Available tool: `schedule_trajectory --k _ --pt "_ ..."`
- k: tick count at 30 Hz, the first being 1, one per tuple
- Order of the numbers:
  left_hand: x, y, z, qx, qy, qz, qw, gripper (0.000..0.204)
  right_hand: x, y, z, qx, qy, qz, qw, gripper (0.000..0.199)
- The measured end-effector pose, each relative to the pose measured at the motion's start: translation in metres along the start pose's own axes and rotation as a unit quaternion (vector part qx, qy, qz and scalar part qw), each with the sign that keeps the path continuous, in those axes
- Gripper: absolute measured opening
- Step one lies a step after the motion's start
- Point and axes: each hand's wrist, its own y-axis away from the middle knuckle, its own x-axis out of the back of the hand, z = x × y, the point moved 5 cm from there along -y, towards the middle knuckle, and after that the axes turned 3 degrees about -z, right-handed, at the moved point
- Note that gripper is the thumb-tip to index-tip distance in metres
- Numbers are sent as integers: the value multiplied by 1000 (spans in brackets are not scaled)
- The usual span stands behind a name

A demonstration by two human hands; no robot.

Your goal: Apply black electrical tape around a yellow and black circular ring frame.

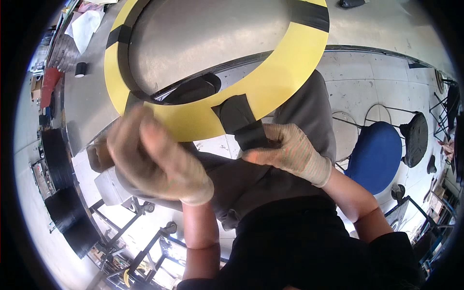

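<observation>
A large flat yellow ring (pixel 290 63) leans over the near edge of the metal table, its lower part above my lap. Black patches cross it at intervals, one at the upper right (pixel 311 15) and one at the upper left (pixel 118 35). From the ring's near rim hangs a black strip (pixel 251 135), its upper end lying flat on the yellow face. My gloved right hand (pixel 297 152) pinches the strip's loose end between thumb and fingers. Close to the ring's lower left, my gloved left hand (pixel 157 159) is smeared by motion, so its grip is unclear.
The metal tabletop (pixel 193 38) spans the far side. A small black roll (pixel 80 69) and a crumpled white sheet (pixel 86 29) are at its left. Stools with a blue seat (pixel 374 157) and a black seat (pixel 414 140) stand right. Wheeled metal frames (pixel 121 227) occupy the lower left.
</observation>
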Motion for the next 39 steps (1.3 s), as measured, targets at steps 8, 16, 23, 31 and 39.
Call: schedule_trajectory --k 8,16,23,31,39 --pt "-26 80 -3 289 366 -275 841 87 17 -28 -15 181 -2 67 981 53" --pt "-55 65 1 537 440 -67 716 46 9 -6 -8 50 -120 27 991 39" --pt "-57 59 -15 501 553 -15 665 50 11 -2 -4 48 -81 54 994 40" --pt "-37 64 -24 441 529 -82 720 45 18 -19 -8 291 331 189 878 52" --pt "-5 87 -24 538 558 -72 628 45 34 -43 34 366 124 109 916 49"
